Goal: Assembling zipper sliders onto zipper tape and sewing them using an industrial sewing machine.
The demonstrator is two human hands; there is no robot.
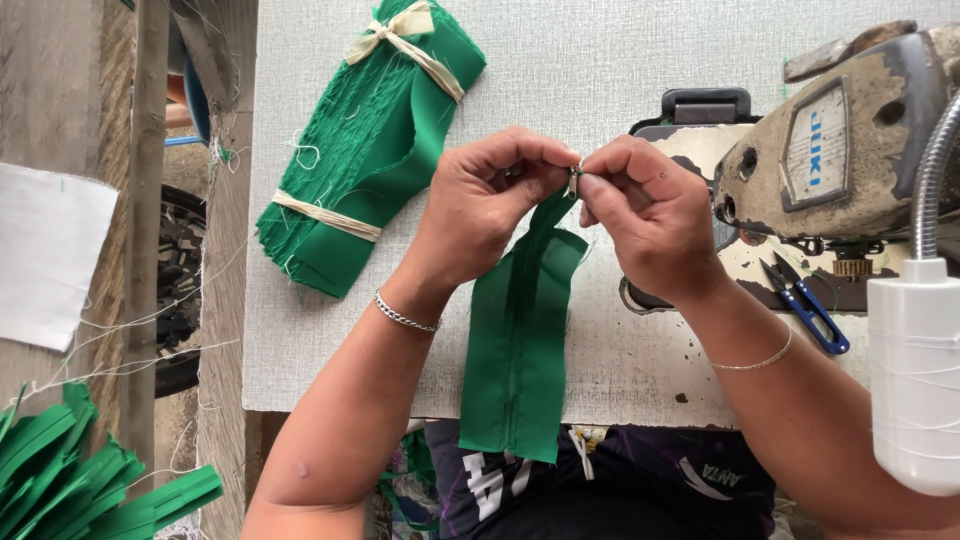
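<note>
My left hand [480, 205] and my right hand [645, 215] meet above the table, both pinching the top end of a green fabric piece with a zipper [518, 340] down its middle. A small metal zipper slider [572, 180] sits between my fingertips. The green piece hangs from my fingers over the table's front edge toward my lap. Each wrist wears a thin bracelet.
A bundle of green fabric pieces [365, 150] tied with pale strips lies on the grey table [560, 60] at the left. A worn sewing machine [850, 150] stands at the right, blue thread snips [810, 305] on its base, a white lamp [915, 370] nearby. More green strips [70, 480] lie lower left.
</note>
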